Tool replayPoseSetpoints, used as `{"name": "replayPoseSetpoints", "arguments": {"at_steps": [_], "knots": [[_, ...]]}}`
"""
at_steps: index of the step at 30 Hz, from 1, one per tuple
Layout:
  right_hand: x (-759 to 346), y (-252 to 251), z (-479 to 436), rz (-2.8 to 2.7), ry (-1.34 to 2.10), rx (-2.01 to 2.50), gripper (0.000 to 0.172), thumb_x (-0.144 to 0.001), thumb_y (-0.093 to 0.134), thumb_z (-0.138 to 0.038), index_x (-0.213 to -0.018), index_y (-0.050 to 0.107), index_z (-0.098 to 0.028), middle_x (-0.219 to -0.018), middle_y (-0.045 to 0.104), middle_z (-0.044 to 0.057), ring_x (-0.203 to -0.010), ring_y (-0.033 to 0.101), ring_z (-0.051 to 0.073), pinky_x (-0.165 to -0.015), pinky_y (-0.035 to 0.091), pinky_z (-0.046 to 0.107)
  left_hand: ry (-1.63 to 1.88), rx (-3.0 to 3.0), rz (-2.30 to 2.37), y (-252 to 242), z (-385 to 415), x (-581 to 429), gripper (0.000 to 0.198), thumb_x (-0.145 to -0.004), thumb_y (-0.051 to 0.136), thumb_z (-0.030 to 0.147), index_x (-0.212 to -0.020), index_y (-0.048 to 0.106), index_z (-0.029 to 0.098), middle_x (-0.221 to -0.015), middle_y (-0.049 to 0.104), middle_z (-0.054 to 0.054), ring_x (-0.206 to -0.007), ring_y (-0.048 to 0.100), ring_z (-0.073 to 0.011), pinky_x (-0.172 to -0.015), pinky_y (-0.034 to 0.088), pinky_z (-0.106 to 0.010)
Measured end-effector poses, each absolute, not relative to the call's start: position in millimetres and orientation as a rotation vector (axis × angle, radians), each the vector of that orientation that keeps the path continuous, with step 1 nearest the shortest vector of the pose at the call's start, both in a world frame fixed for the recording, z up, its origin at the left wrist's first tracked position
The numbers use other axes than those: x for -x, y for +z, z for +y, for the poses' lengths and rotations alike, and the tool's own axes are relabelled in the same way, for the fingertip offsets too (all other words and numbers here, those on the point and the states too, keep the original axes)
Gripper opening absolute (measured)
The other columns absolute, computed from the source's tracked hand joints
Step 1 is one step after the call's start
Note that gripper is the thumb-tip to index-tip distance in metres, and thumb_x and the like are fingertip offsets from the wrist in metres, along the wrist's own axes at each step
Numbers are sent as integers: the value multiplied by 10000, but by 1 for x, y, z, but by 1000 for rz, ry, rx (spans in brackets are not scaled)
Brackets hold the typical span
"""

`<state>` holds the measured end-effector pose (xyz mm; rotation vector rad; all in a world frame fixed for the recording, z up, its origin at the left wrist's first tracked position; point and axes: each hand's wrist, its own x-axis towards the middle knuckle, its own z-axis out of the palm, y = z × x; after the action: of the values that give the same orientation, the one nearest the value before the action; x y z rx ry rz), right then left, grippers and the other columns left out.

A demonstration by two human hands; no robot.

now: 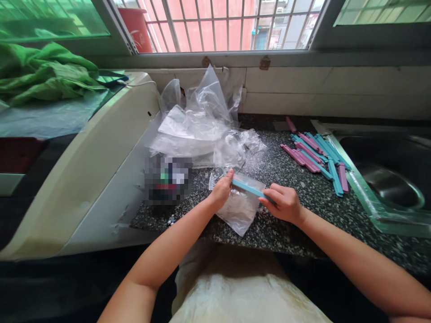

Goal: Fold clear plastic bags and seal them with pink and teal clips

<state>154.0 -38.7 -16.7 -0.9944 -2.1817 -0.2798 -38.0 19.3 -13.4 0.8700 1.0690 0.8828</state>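
Observation:
Stretched between my two hands is a long, narrow blue bag-sealing clip [248, 188], tilted slightly down to the right. My left hand [222, 190] is closed on its left end, thumb on top. The fingers of my right hand [284, 202] pinch its right end. Directly beneath the clip, a clear plastic bag [238, 214] spreads over the counter toward the front edge. Whether the clip grips the bag cannot be made out. To the right lies a loose pile of blue and pink clips [319, 154].
Crumpled clear plastic bags [198, 128] are heaped at the back of the speckled stone counter [286, 233]. A metal sink [390, 179] is at the right. On the left stands a large pale machine [111, 125] with green cloth [47, 74] on it. A pixelated patch hides something beside it.

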Motion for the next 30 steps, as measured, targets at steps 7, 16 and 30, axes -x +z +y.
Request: {"name": "replayPoseSetpoints", "arguments": {"at_steps": [7, 16, 30], "knots": [[-153, -16, -38, -2177, -322, 973, 187, -864, 475, -301, -782, 575, -166, -560, 499, -3, -484, 445, 96, -477, 344, 215, 919, -838, 1105, -14, 18, 39, 470, -756, 524, 552, -468, 531, 180, -404, 462, 12, -389, 404, -106, -412, 307, -238], [-156, -13, -35, -2170, -356, 987, 229, -868, 460, -318, -763, 587, -159, -548, 487, -7, -483, 433, 96, -481, 332, 219, 853, -768, 1029, -15, 20, 40, 455, -727, 525, 583, -526, 561, 176, -499, 566, -13, -583, 577, -170, -583, 437, -260], [-163, -7, -32, -2001, -327, 1079, 217, -859, 477, -345, -731, 556, -189, -541, 528, -7, -472, 452, 92, -483, 361, 221, 798, -905, 970, -14, 22, 43, 442, -561, 684, 576, -596, 633, 139, -512, 602, -27, -534, 563, -167, -494, 396, -246]]}}
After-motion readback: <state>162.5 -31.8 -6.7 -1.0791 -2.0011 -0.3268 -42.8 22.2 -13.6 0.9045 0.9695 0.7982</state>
